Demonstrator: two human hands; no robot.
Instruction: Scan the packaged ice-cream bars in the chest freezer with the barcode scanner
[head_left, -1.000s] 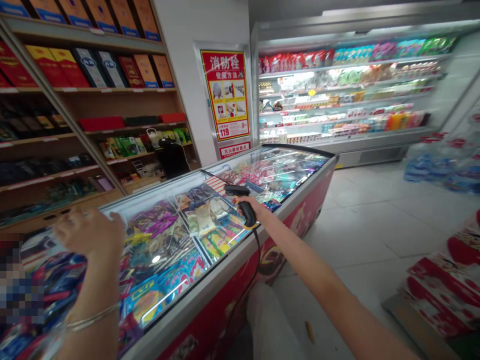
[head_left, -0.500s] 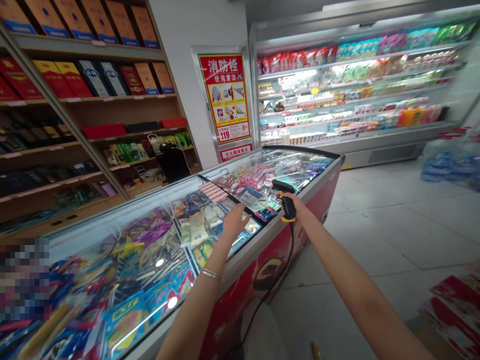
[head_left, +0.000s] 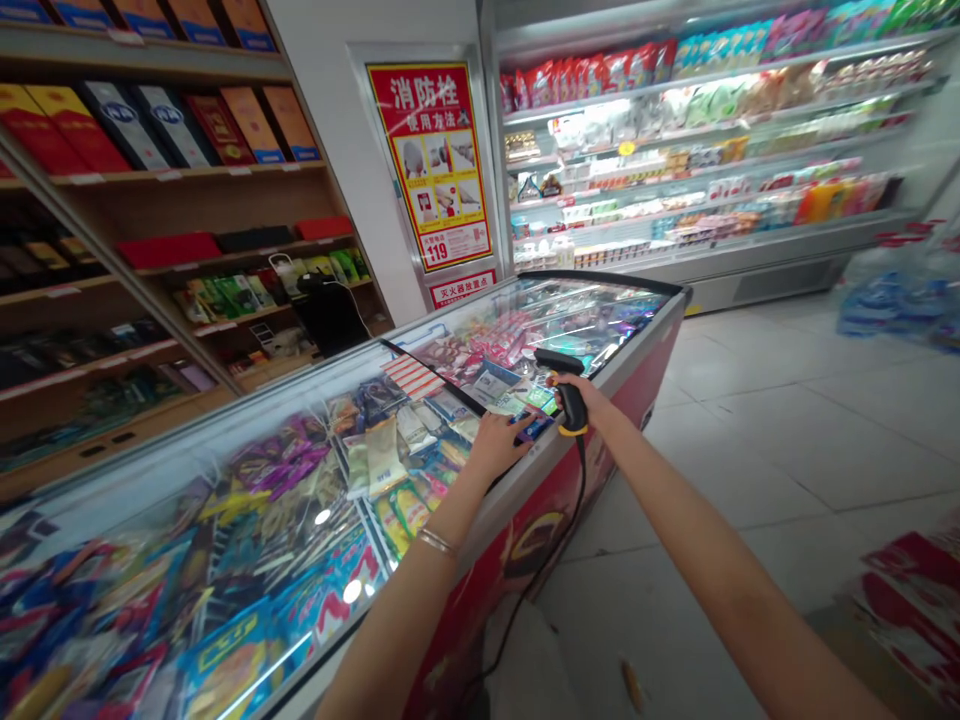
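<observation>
On the glass lid (head_left: 577,310) of the chest freezer (head_left: 525,540): small blue packet (head_left: 534,428) under the left hand (head_left: 491,447), fingers (head_left: 514,437) apart and flat on it; just beside, corded barcode scanner (head_left: 564,380) clamped in the right hand (head_left: 592,398). More packets (head_left: 382,455) under the glass.

We have two bare, slender arms, the left forearm (head_left: 409,620) and the right forearm (head_left: 697,540), ending in uncovered hands, the left hand (head_left: 495,445) and the right hand (head_left: 579,398). A thin, gold-coloured metal bangle (head_left: 436,541) circles our left wrist.
</observation>
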